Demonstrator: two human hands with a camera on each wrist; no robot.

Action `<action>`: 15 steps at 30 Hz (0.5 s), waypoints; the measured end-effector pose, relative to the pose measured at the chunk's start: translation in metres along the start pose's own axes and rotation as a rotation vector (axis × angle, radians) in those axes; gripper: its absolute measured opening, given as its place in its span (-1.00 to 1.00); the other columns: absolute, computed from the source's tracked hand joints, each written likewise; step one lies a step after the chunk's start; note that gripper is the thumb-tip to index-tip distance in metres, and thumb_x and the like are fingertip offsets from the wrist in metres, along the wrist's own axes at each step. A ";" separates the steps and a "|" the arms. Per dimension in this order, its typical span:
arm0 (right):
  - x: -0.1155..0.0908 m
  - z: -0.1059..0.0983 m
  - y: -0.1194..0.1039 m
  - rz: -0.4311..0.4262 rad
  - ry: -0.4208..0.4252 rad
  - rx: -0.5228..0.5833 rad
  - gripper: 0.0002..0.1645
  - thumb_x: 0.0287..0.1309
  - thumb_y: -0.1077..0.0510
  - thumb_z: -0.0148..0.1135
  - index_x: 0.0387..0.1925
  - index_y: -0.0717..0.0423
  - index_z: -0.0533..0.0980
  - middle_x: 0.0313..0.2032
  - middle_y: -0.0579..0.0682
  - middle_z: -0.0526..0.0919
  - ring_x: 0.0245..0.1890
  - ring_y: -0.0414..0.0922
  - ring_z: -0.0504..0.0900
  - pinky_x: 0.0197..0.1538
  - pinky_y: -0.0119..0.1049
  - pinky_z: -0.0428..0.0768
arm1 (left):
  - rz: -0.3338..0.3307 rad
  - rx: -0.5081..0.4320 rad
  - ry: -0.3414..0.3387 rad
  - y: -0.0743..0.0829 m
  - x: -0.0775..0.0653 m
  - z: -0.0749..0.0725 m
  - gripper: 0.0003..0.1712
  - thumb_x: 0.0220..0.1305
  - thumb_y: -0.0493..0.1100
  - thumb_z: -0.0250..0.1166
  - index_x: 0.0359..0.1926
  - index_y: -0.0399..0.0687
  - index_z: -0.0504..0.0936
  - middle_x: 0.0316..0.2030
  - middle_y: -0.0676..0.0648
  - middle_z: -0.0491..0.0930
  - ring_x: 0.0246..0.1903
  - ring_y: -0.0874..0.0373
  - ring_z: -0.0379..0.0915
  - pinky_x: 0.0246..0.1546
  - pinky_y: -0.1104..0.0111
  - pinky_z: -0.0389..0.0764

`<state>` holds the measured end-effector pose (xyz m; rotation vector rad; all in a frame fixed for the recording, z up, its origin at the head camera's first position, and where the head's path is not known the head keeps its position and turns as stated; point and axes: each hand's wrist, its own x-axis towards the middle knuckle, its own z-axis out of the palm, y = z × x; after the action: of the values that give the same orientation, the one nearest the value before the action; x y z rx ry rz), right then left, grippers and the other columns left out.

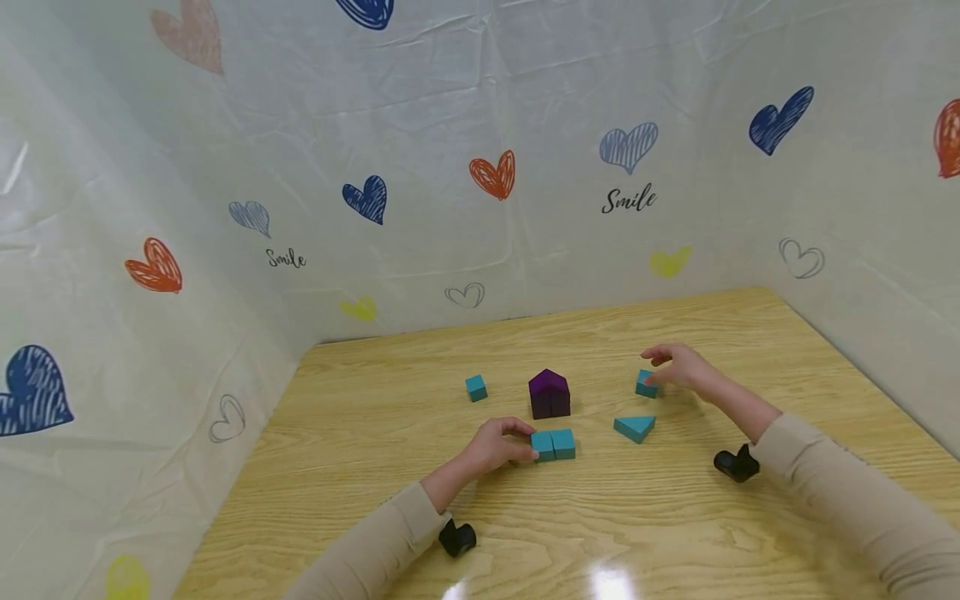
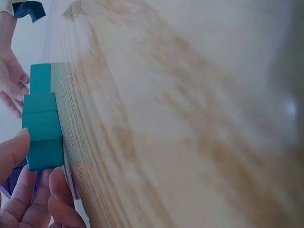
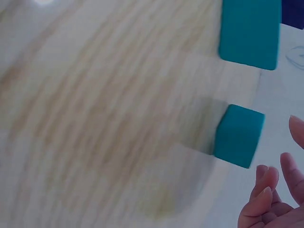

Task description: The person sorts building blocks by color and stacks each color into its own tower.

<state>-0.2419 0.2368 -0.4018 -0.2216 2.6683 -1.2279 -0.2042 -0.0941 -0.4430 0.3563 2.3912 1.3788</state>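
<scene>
My left hand (image 1: 491, 447) pinches the left one of two teal cubes, with its thumb and fingertips at the block's sides in the left wrist view. That cube (image 1: 542, 447) stands side by side with a second teal block (image 1: 563, 444) on the table. At the right, my right hand (image 1: 681, 370) hovers by another teal cube (image 1: 645, 385). Its fingers are loosely bent; in the right wrist view they stand apart from that cube (image 3: 239, 136). A teal triangular block (image 1: 635, 428) lies in front of it.
Behind the paired cubes stands a purple house-shaped group of blocks (image 1: 550, 395). One more teal cube (image 1: 476, 387) sits to its left. All rest on a wood-grain table (image 1: 360, 400), with a white sheet printed with hearts (image 1: 420, 250) around its back and sides.
</scene>
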 end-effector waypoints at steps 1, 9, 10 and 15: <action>0.000 0.000 0.004 0.011 -0.003 0.010 -0.33 0.09 0.22 0.22 0.17 0.48 0.23 0.07 0.47 0.28 0.05 0.31 0.29 0.01 0.07 0.38 | 0.002 -0.005 -0.003 0.000 0.000 0.000 -0.67 -0.01 -0.27 0.40 -0.15 -0.21 0.60 -0.22 -0.08 0.58 -0.21 0.15 0.43 -0.33 0.43 0.46; 0.004 0.005 0.020 0.070 -0.002 0.044 -0.32 0.03 0.28 0.26 0.14 0.51 0.24 0.00 0.40 0.33 -0.04 0.19 0.34 -0.07 -0.16 0.42 | 0.000 -0.019 -0.008 -0.003 0.002 0.001 -0.67 -0.01 -0.28 0.40 -0.15 -0.21 0.60 -0.23 -0.07 0.58 -0.28 0.20 0.42 -0.36 0.44 0.47; 0.004 0.005 0.021 0.073 -0.002 0.050 -0.32 0.02 0.29 0.26 0.14 0.52 0.24 -0.01 0.40 0.34 -0.04 0.17 0.34 -0.08 -0.17 0.41 | -0.002 -0.018 -0.008 -0.004 0.002 0.001 -0.67 -0.01 -0.28 0.40 -0.15 -0.21 0.60 -0.23 -0.07 0.58 -0.29 0.21 0.42 -0.36 0.44 0.47; 0.004 0.007 0.024 0.083 -0.002 0.067 -0.36 -0.02 0.31 0.26 0.08 0.54 0.28 -0.07 0.36 0.38 -0.10 0.12 0.35 -0.10 -0.19 0.39 | -0.009 -0.016 -0.007 -0.005 0.003 0.001 -0.67 0.00 -0.27 0.40 -0.14 -0.19 0.60 -0.24 -0.06 0.57 -0.35 0.23 0.43 -0.39 0.45 0.49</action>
<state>-0.2457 0.2466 -0.4250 -0.1008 2.6012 -1.2876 -0.2067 -0.0946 -0.4482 0.3459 2.3720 1.3893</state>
